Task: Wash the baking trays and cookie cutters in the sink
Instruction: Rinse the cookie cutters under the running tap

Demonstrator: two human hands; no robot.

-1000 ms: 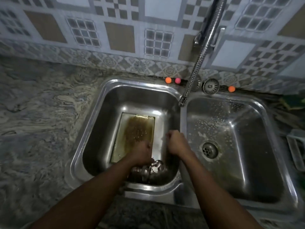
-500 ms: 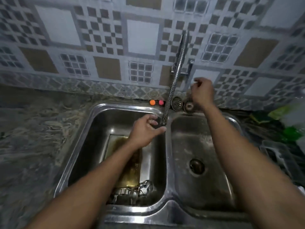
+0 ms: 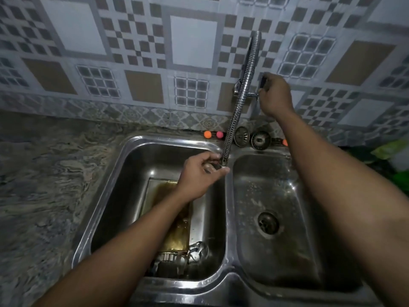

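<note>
The stained rectangular metal baking tray [image 3: 176, 237] lies flat on the floor of the basin left of the ribbed chrome tap spout [image 3: 239, 103]. The shiny metal cookie cutters [image 3: 194, 251] are heaped at the tray's near end, well below the spout's tip. A second ago both hands were down among those cutters; now they have risen to the tap. The left hand [image 3: 199, 173] curls its fingers round the spout's nozzle, holding it just left of the divider. The right hand [image 3: 274, 96] grips the dark tap lever [image 3: 262, 82] just right of the spout's upper stretch. No water shows yet, so I judge rinsing is about to start and the washing has barely begun. One tray is in view; the cutters are too tangled to count. The steel double sink [image 3: 229, 207] has two basins. Beside the spout's lower end sit two round drain strainers [image 3: 241, 136] and three small round balls [image 3: 207, 134] — two orange, one pink.
</note>
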